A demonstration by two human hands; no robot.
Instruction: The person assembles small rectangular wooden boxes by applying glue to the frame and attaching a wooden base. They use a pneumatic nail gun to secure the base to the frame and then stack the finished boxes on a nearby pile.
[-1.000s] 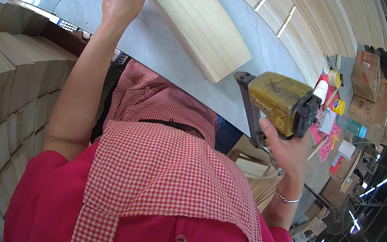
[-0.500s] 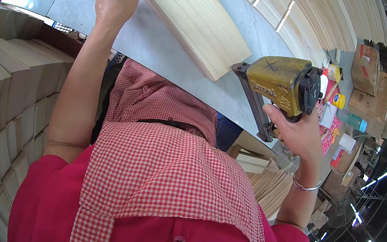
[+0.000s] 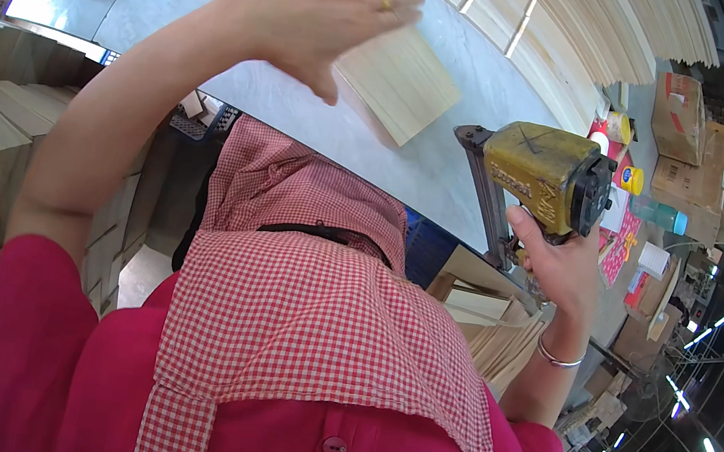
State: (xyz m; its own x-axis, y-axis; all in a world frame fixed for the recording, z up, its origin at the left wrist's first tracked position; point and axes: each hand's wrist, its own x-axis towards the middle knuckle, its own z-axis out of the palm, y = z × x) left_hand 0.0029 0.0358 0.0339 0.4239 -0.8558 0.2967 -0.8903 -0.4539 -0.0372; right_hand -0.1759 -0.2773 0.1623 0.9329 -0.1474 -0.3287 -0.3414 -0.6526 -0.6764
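Right hand (image 3: pixel 566 271): grip clenched around a yellow nail gun (image 3: pixel 529 171), its narrow end facing left. Left hand (image 3: pixel 331 25): grip released, fingers spread above a long, pale wooden piece (image 3: pixel 406 88); contact cannot be told. Wooden piece: on the grey worktop (image 3: pixel 171 1), long axis slanting upper left to lower right, one end toward the nail gun. Beyond: stacked boards (image 3: pixel 598 27).

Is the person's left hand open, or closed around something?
Open: the left hand has its fingers spread over the wooden piece, with nothing visibly held.
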